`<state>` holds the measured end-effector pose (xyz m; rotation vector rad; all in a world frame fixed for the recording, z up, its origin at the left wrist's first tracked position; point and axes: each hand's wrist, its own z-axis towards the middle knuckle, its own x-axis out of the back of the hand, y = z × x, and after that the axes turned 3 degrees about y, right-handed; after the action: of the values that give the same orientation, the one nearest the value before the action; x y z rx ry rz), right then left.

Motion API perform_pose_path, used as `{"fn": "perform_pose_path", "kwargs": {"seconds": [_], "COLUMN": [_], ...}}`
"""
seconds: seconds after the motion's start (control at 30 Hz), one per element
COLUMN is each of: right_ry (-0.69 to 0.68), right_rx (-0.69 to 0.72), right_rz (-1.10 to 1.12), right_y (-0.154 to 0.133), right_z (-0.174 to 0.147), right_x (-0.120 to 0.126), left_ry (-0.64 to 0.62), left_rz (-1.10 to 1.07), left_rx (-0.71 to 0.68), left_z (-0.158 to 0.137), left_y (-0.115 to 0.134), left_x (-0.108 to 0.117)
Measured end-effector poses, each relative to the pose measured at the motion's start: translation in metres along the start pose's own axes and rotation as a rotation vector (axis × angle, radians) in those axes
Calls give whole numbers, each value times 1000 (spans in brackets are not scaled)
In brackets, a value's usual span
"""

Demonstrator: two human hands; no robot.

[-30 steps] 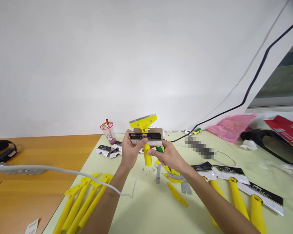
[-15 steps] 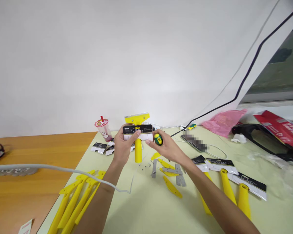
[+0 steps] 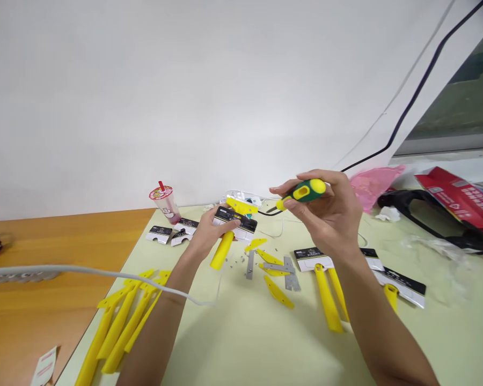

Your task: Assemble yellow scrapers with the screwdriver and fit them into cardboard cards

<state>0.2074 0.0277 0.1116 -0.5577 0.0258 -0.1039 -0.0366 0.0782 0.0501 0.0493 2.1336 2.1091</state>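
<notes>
My left hand (image 3: 207, 230) grips a yellow scraper (image 3: 222, 251) that has a black-and-white card sleeve (image 3: 241, 224) around it below the head. The scraper leans, its head up and to the right. My right hand (image 3: 335, 214), raised to the right of it, holds a screwdriver (image 3: 306, 192) with a green and yellow handle; the tip points left toward the scraper's head, apart from it. On the table below lie loose yellow clamp plates (image 3: 278, 292), grey metal blades (image 3: 250, 265) and several small screws (image 3: 232, 261).
Yellow scraper handles (image 3: 123, 332) lie at the left edge. Scrapers with card sleeves (image 3: 328, 300) lie at the right. A drink cup (image 3: 166, 206) stands at the back left near more cards (image 3: 159, 234). A grey cable (image 3: 145, 285) crosses in front. A pink bag (image 3: 372, 185) lies back right.
My right hand has moved up and to the right with the screwdriver, away from the scraper. The scraper in my left hand has tilted, its head swinging right and lower.
</notes>
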Motion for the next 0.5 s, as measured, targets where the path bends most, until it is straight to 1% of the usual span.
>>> {"fn": "perform_pose_path", "kwargs": {"seconds": [0.1, 0.17, 0.27, 0.37, 0.5], "right_ry": [96, 125, 91, 69, 65], "right_rx": [45, 53, 37, -12, -47], "right_rz": [73, 118, 150, 121, 104], "right_y": [5, 9, 13, 18, 21], "right_z": [-2, -3, -4, -5, -6], "right_x": [-8, -13, -17, -19, -19], "left_ry": [-80, -103, -104, -110, -132], "left_rz": [-1, -2, -11, -48, -65], "left_rx": [17, 8, 16, 37, 6], "left_z": [-3, -5, -8, -10, -11], "left_y": [-1, -1, 0, 1, 2], "left_x": [-8, -10, -11, -12, -12]}}
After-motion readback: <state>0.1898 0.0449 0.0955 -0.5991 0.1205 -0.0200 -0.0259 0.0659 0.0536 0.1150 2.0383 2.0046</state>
